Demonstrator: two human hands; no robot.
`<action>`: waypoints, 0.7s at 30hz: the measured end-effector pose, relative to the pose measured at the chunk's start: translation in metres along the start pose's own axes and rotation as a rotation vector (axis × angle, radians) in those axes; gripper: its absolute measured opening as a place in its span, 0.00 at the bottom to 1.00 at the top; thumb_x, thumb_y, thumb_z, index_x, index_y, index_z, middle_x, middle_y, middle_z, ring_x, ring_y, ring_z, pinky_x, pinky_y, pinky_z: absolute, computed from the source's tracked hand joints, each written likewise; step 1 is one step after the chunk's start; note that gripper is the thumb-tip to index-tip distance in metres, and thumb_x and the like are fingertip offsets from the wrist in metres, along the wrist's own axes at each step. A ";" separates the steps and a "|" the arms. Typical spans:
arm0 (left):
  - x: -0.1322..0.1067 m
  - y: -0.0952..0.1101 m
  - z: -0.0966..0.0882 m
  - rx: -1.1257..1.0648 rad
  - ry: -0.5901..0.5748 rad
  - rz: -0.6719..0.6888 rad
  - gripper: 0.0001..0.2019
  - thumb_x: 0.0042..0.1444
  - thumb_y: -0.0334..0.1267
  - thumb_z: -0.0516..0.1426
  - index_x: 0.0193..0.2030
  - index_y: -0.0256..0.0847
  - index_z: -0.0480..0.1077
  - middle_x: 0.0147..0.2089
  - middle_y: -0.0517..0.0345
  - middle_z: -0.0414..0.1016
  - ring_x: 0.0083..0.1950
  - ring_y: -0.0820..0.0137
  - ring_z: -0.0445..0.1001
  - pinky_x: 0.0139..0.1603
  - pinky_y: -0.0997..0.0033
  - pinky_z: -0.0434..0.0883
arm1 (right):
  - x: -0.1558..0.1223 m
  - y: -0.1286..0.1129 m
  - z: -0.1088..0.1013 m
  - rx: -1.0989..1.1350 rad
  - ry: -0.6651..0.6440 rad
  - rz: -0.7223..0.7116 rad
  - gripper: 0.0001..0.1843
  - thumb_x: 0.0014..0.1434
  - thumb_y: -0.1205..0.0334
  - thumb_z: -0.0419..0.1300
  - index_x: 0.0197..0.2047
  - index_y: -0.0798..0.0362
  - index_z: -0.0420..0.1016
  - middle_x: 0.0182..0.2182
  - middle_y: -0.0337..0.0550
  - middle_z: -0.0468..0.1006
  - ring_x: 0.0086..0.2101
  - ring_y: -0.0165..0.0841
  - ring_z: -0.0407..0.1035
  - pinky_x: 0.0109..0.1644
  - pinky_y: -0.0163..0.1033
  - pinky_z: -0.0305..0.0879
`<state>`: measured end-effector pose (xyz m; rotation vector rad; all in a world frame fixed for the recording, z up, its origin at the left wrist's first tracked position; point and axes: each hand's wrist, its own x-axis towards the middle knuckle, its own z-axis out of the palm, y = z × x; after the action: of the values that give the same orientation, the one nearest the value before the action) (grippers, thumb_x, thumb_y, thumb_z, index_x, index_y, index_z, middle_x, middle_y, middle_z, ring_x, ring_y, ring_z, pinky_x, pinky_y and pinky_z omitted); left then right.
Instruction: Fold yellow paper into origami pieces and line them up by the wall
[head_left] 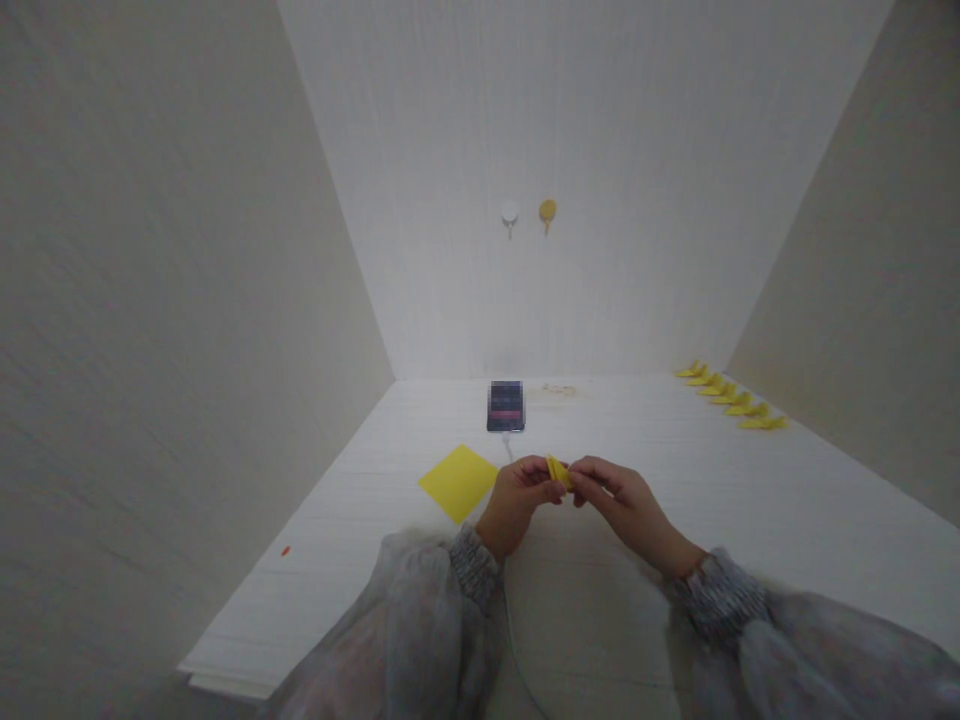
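A small piece of folded yellow paper [556, 469] is held up between both hands over the middle of the white table. My left hand [525, 490] pinches its left side between thumb and fingers. From the other side, the thumb and fingertips of my right hand [611, 490] close on its right edge. The exact folds are too small to make out, and fingers cover part of them. Flat on the table, a square yellow sheet [456, 482] lies left of my left hand, one corner close to the wrist.
A phone [506, 406] with a white cable [513, 630] lies beyond my hands; the cable runs towards me. Several folded yellow paper figures [724, 390] stand in a row along the right wall. A small red-orange object [285, 551] lies at left. Two hooks [547, 211] are on the back wall.
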<state>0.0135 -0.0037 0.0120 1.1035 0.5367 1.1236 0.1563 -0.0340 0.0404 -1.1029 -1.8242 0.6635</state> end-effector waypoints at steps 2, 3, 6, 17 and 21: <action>-0.001 -0.001 -0.001 -0.001 -0.001 0.000 0.12 0.36 0.34 0.62 0.31 0.34 0.71 0.27 0.56 0.71 0.27 0.76 0.65 0.29 0.75 0.61 | 0.001 0.001 -0.002 0.092 -0.048 0.014 0.12 0.56 0.58 0.48 0.29 0.53 0.69 0.22 0.39 0.70 0.25 0.29 0.65 0.30 0.33 0.63; -0.001 -0.001 -0.002 0.000 -0.007 0.001 0.12 0.36 0.34 0.62 0.31 0.34 0.71 0.27 0.56 0.71 0.27 0.76 0.65 0.29 0.75 0.61 | 0.001 0.001 -0.003 0.110 -0.060 0.024 0.12 0.55 0.57 0.48 0.29 0.53 0.69 0.22 0.39 0.70 0.25 0.29 0.65 0.30 0.33 0.63; -0.001 -0.001 -0.002 0.010 -0.034 0.000 0.12 0.36 0.34 0.62 0.31 0.34 0.71 0.26 0.57 0.70 0.27 0.76 0.65 0.28 0.75 0.61 | 0.002 0.001 -0.005 0.028 -0.034 0.014 0.11 0.54 0.58 0.51 0.27 0.52 0.70 0.21 0.39 0.69 0.24 0.29 0.64 0.29 0.34 0.62; -0.002 0.001 0.001 0.031 -0.086 0.012 0.09 0.36 0.31 0.62 0.28 0.33 0.71 0.25 0.59 0.69 0.25 0.78 0.63 0.27 0.76 0.61 | 0.002 0.000 -0.004 -0.148 0.057 -0.067 0.07 0.51 0.60 0.54 0.23 0.52 0.67 0.20 0.38 0.68 0.23 0.29 0.63 0.28 0.34 0.60; -0.002 0.001 0.000 0.069 -0.096 0.037 0.08 0.37 0.31 0.62 0.28 0.34 0.70 0.25 0.59 0.68 0.27 0.77 0.64 0.30 0.75 0.63 | 0.002 -0.001 -0.002 -0.171 0.060 -0.080 0.05 0.49 0.61 0.55 0.24 0.52 0.65 0.21 0.38 0.67 0.23 0.29 0.62 0.27 0.33 0.60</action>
<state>0.0118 -0.0057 0.0128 1.2251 0.4842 1.0848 0.1578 -0.0330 0.0429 -1.1411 -1.8895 0.4294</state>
